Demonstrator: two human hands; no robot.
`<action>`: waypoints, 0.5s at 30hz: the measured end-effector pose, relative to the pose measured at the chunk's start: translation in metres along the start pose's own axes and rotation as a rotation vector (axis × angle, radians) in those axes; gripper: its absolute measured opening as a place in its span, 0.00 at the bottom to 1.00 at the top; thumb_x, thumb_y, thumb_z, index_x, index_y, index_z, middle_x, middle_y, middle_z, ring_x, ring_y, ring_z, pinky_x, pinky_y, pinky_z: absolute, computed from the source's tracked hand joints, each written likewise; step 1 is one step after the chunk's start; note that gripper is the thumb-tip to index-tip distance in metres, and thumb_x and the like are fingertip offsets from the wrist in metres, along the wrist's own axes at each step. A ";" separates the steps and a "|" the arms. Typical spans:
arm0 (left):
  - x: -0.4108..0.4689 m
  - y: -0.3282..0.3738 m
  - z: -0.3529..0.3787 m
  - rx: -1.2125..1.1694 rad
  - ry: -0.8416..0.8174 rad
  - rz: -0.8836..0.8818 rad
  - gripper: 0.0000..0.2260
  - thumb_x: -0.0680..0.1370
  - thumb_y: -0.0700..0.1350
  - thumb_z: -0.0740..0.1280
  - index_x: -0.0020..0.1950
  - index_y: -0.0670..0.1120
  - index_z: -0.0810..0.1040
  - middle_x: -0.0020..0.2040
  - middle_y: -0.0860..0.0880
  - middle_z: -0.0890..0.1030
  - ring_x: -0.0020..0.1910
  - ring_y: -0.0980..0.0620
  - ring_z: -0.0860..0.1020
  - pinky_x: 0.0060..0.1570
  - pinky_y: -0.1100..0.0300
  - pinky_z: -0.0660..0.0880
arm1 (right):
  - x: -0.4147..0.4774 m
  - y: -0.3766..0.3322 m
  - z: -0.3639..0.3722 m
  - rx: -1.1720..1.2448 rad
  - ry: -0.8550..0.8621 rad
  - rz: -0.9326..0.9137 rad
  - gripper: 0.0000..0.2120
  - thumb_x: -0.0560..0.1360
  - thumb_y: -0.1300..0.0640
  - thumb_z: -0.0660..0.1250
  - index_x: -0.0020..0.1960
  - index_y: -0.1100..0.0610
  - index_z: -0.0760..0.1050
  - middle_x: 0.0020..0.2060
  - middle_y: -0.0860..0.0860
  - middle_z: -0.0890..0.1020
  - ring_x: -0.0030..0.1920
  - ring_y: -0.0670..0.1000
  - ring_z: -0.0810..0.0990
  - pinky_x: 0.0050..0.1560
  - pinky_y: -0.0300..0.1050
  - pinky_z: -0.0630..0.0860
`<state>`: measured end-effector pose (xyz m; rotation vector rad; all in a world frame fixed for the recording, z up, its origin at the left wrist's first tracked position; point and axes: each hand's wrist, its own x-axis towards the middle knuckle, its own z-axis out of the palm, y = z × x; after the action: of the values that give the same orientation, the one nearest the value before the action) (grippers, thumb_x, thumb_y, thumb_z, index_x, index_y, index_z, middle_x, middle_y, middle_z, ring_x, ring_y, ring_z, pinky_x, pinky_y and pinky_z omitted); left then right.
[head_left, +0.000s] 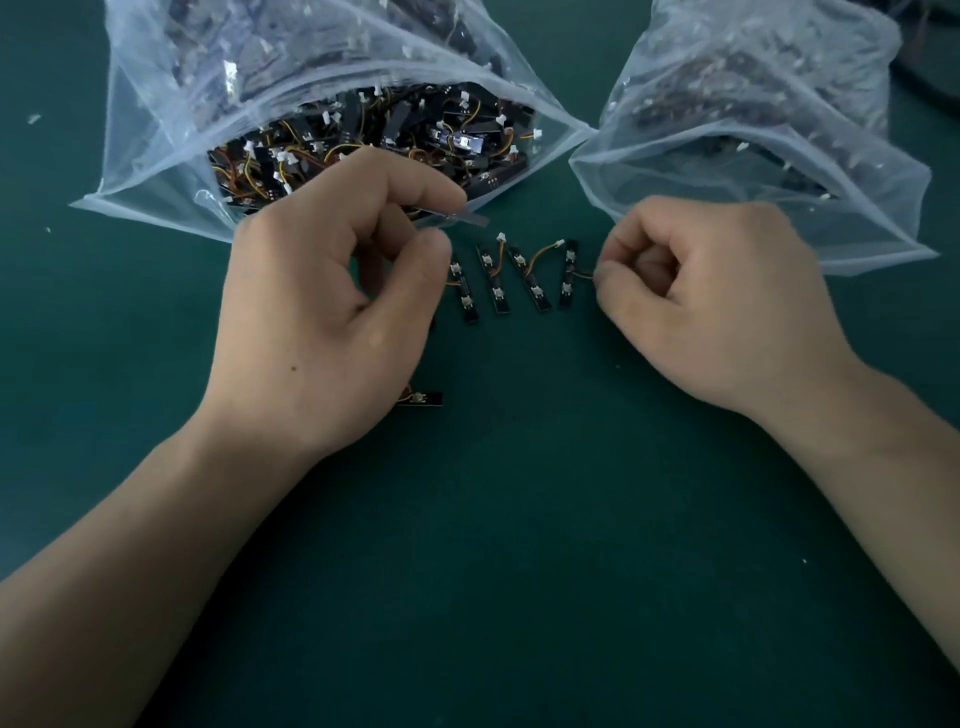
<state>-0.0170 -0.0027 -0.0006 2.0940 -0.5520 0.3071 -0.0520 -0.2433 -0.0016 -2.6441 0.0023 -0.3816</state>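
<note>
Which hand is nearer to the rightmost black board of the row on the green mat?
Right. The right hand pinches the wire of the rightmost board, just right of it; the left hand is farther off, to its left.

1 head-worn camera looks forward and steeply down, close over the green bench, both forearms entering from the bottom edge, 2 bags at the top.

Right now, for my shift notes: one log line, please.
left hand: pinches wire of leftmost board | right hand: pinches wire of rightmost board | parts bag: open
</note>
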 end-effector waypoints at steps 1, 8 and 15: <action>0.000 0.000 0.000 0.001 -0.003 -0.003 0.09 0.81 0.39 0.67 0.57 0.50 0.83 0.38 0.53 0.80 0.36 0.49 0.76 0.37 0.65 0.71 | 0.000 0.000 0.000 0.004 0.001 -0.004 0.04 0.76 0.49 0.68 0.44 0.47 0.79 0.28 0.43 0.77 0.33 0.44 0.78 0.36 0.46 0.75; -0.001 0.002 0.000 0.036 -0.028 0.013 0.08 0.81 0.38 0.68 0.55 0.48 0.84 0.41 0.56 0.81 0.42 0.52 0.79 0.43 0.70 0.71 | 0.000 0.000 0.003 -0.014 0.041 -0.062 0.05 0.77 0.52 0.66 0.51 0.48 0.78 0.26 0.44 0.72 0.30 0.45 0.74 0.35 0.49 0.75; 0.000 0.002 0.000 0.041 -0.025 0.016 0.08 0.81 0.38 0.68 0.53 0.49 0.85 0.40 0.58 0.81 0.42 0.55 0.79 0.43 0.73 0.70 | -0.001 -0.002 0.004 0.001 0.017 -0.081 0.05 0.76 0.47 0.69 0.49 0.46 0.81 0.25 0.43 0.70 0.29 0.43 0.72 0.35 0.48 0.74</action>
<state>-0.0183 -0.0037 0.0008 2.1363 -0.5819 0.3042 -0.0519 -0.2398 -0.0045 -2.6455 -0.1003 -0.4303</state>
